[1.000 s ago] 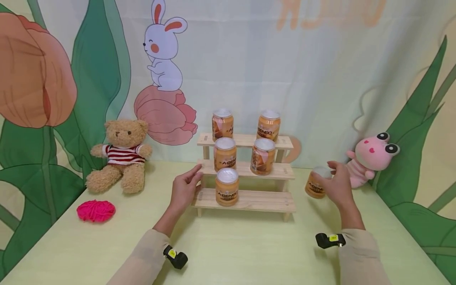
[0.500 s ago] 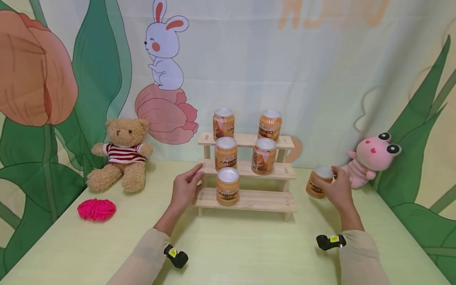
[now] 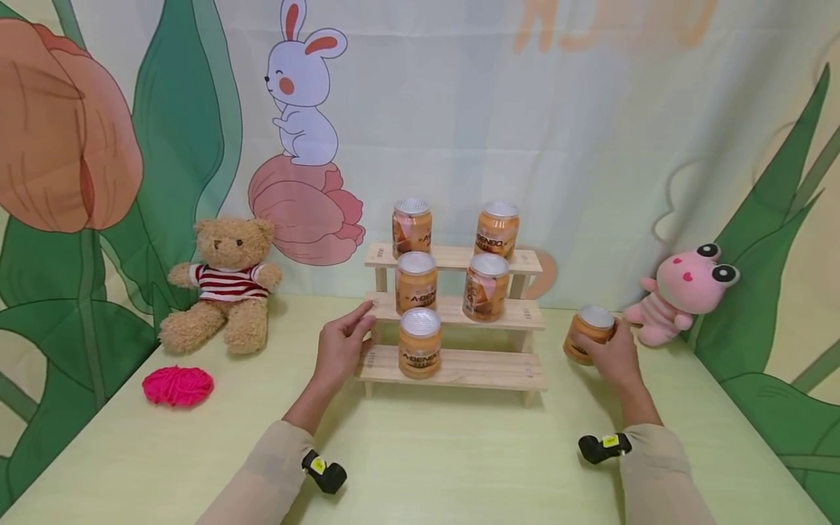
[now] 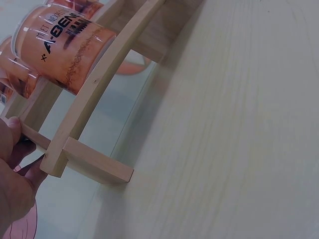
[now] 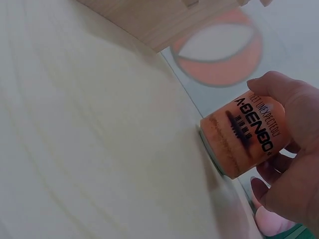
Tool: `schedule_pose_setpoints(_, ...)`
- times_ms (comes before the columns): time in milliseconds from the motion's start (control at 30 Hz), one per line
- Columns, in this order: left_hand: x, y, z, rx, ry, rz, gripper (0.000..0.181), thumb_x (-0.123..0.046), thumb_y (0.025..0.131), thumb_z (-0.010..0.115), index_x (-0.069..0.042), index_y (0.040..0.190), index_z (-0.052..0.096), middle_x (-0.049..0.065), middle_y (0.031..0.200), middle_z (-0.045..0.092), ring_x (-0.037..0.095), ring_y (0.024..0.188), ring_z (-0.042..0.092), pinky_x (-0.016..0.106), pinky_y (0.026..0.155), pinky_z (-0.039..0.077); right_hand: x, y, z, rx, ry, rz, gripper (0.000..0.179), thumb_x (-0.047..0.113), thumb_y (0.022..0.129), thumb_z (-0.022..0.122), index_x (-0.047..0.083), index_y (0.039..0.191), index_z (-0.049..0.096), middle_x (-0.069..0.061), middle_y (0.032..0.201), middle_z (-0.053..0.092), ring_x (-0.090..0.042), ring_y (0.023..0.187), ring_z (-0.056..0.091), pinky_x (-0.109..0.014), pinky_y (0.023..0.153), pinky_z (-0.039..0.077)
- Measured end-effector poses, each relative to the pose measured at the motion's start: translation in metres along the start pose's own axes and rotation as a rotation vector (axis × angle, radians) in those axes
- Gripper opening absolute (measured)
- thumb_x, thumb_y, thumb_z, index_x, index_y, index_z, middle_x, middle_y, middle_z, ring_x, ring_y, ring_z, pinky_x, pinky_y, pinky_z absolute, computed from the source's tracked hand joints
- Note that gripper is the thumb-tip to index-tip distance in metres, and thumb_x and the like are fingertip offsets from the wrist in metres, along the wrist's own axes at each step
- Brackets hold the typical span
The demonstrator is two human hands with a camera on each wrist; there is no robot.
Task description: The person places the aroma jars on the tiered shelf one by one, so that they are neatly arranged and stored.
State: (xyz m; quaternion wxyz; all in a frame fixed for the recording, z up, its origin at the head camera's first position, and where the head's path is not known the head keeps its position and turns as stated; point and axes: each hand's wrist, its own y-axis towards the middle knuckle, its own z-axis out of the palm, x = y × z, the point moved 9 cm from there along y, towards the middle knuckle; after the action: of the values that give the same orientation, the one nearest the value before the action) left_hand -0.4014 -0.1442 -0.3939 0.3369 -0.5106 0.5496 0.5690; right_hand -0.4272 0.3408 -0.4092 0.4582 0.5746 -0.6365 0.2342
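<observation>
My right hand grips an orange can with a silvery lid, right of the wooden three-tier stand. Thumb and fingers wrap the can's side in the right wrist view, where its base is close over the tabletop. My left hand holds the stand's left side, fingertips at the ends of its boards; part of this grip is hidden in the left wrist view. Matching cans stand upright on the stand: one can on the lowest tier, two on the middle and two on the top.
A teddy bear in a striped shirt sits at the back left, behind a bundle of pink yarn. A pink plush frog leans at the back right. A printed cloth backdrop hangs behind the table.
My right hand has shifted slightly around the can, its fingers now further from the plush frog, and the can has turned a little. The left hand and the stand stay put.
</observation>
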Motion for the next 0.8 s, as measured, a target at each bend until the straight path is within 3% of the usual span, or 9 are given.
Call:
schedule_pose_setpoints(133, 0.0, 0.0, 0.0, 0.005, 0.005, 0.005, 0.038, -0.019, 0.099, 0.064, -0.015, 0.136, 0.064, 0.009, 0.133, 0.063, 0.019, 0.115, 0.062, 0.029, 0.08, 0.059, -0.006, 0.001, 0.003, 0.006, 0.051, 0.037, 0.09, 0.032, 0.092, 0.071, -0.007, 0.152, 0.017, -0.031, 0.147, 0.035, -0.04, 0.131, 0.038, -0.051, 0.11, 0.036)
schedule_pose_setpoints(300, 0.001, 0.0, 0.0, 0.008, 0.003, 0.003, 0.038, -0.019, 0.099, 0.064, -0.016, 0.137, 0.064, 0.009, 0.133, 0.063, 0.02, 0.114, 0.062, 0.03, 0.08, 0.059, -0.01, -0.001, 0.003, -0.015, 0.08, 0.062, 0.089, 0.037, 0.094, 0.069, -0.004, 0.153, 0.018, -0.029, 0.15, 0.032, -0.038, 0.13, 0.038, -0.047, 0.104, 0.04)
schedule_pose_setpoints(500, 0.0, 0.0, 0.001, 0.006, -0.003, 0.0, 0.037, -0.018, 0.099, 0.063, -0.016, 0.136, 0.064, 0.009, 0.132, 0.064, 0.019, 0.114, 0.063, 0.029, 0.08, 0.059, -0.012, -0.001, 0.0, -0.052, 0.104, 0.098, 0.084, 0.041, 0.095, 0.066, -0.001, 0.154, 0.024, -0.025, 0.149, 0.035, -0.035, 0.128, 0.04, -0.041, 0.097, 0.043)
schedule_pose_setpoints(800, 0.001, 0.0, 0.0, 0.005, -0.019, 0.002, 0.036, -0.018, 0.099, 0.063, -0.015, 0.136, 0.065, 0.01, 0.13, 0.065, 0.019, 0.112, 0.063, 0.029, 0.08, 0.059, -0.014, -0.001, -0.001, -0.07, 0.07, 0.088, 0.079, 0.045, 0.095, 0.066, 0.003, 0.152, 0.03, -0.022, 0.145, 0.039, -0.031, 0.121, 0.044, -0.031, 0.086, 0.044)
